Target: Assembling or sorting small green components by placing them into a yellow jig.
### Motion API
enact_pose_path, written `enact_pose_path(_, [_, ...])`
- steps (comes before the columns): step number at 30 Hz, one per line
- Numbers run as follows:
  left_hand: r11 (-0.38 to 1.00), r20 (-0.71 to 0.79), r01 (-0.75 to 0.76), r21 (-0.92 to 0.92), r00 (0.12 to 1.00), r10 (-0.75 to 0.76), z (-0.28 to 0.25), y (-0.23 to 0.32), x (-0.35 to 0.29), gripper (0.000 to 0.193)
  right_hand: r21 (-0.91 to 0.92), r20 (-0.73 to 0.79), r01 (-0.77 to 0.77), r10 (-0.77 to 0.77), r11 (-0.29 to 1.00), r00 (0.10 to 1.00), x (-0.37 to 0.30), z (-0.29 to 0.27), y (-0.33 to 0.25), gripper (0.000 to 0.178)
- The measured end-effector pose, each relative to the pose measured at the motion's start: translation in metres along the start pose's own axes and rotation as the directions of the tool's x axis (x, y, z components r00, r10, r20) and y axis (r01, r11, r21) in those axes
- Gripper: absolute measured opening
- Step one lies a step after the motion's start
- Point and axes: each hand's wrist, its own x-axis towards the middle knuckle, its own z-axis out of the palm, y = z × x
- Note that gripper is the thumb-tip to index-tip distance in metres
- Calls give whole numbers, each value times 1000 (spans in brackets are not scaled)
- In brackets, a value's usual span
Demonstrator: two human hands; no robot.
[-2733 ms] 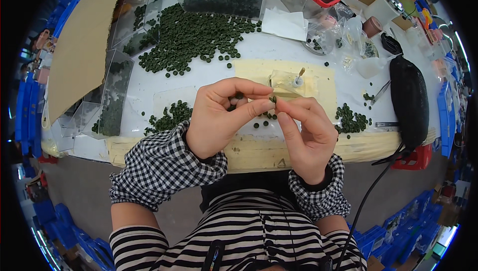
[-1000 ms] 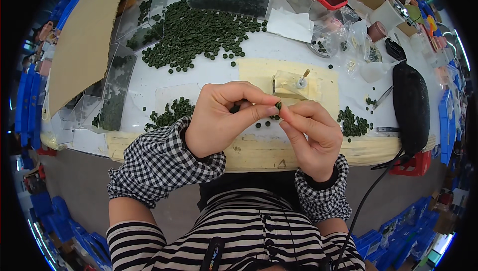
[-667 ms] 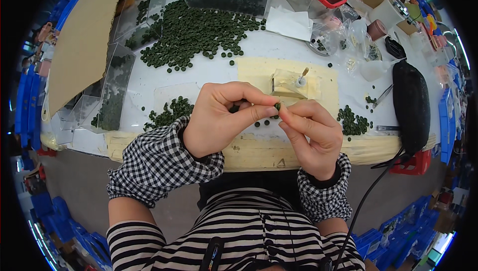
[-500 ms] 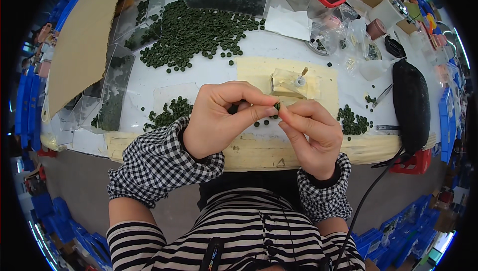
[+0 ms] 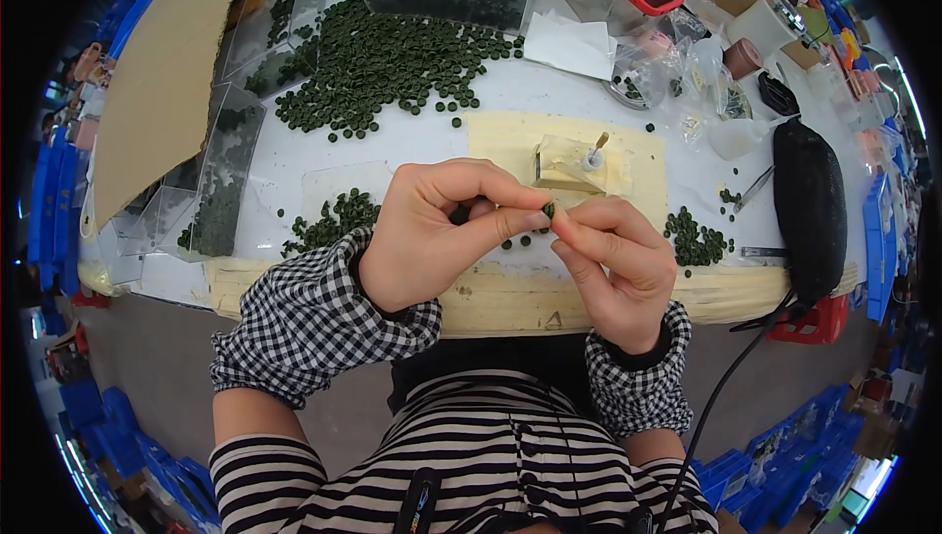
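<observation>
- Left hand [image 5: 422, 230]: clamping one small green piece [image 5: 549, 210], thumb and index fingertips closing together on it.
- Right hand [image 5: 623, 254]: bringing its fingertips against the same piece from the right side; the contact is too small and covered to tell whether they're gripping or only pressing.
- Piece location: sitting between the two hands, above the desk [image 5: 510, 92], just nearside of the yellow block [image 5: 564, 173].
- Doing this well: keeping the left pinch at the piece's edge is leaving its face reachable. Letting the left hand do the holding and the right hand the fine work is probably the safer split.
- Going light on force: a part this small is likely slipping out if the pads are squeezing unevenly. Bracing the fingertips against each other should be steadying both hands.
- Working low over the desk is sensible; a dropped piece would be landing among lookalikes.
- Loose stock: big green pile [image 5: 373, 68] spreading across the far left; smaller pile [image 5: 339, 220] lying just left of the left wrist; another cluster [image 5: 695, 241] lying right of the right hand.
- Nearby: a brown stick [image 5: 601, 141] is standing tilted in a small white cup [image 5: 592, 160] at the yellow block; tweezers [image 5: 754, 190] are lying beside the black pouch [image 5: 810, 205].
</observation>
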Motion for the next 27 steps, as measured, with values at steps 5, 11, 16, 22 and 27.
enact_pose_path(5, [1000,-3,-7,1,1000,7,0,0,0,16,0,0,0,0,1000,1000,0,0,0,30])
enact_pose_path(11, [1000,-8,16,-8,1000,-16,1,0,0,16,-2,-29,3,-3,1000,1000,-1,1,0,30])
enact_pose_path(16, [1000,-13,-10,-6,1000,9,2,3,0,17,-14,-68,29,-30,999,997,0,3,0,29])
enact_pose_path(22, [998,-3,-60,3,998,60,1,1,0,21,-26,-77,32,-34,999,996,-1,3,-1,29])
enact_pose_path(27, [998,1,-67,22,998,67,1,1,1,22,-27,-74,14,-16,1000,997,-1,2,-2,30])
